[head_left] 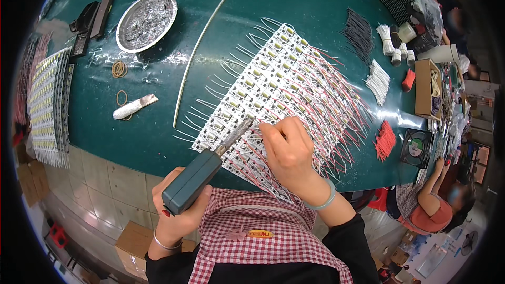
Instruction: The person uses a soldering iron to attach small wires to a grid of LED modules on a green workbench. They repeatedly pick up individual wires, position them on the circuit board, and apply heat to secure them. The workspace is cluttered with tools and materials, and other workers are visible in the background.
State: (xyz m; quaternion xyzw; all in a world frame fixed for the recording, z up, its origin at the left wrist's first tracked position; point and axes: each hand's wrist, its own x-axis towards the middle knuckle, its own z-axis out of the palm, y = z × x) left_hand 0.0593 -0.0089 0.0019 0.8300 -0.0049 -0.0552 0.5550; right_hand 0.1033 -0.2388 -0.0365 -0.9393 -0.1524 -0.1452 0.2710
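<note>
My left hand (180, 208) is wrapped round a dark green soldering gun (193, 178). Its metal barrel points away from me to the upper right, and the tip is over a sheet of small white circuit boards (265, 71) with yellowish parts. My right hand (289, 150) is closed in a pinch beside that tip, low over the boards; what the fingertips hold is too small to make out. White wires (214, 94) stick out along the sheet's left edge. Many red and white wires (336, 126) fan out over its right side.
On the green table (137, 142) are a metal bowl (125, 46) with scraps, a long pale rod (194, 55), rubber bands (119, 69) and a wrapped white stick (134, 107). Black (359, 37), white (377, 82) and red wire bundles (385, 141) lie right. Another person (431, 205) sits beyond a fan (417, 148).
</note>
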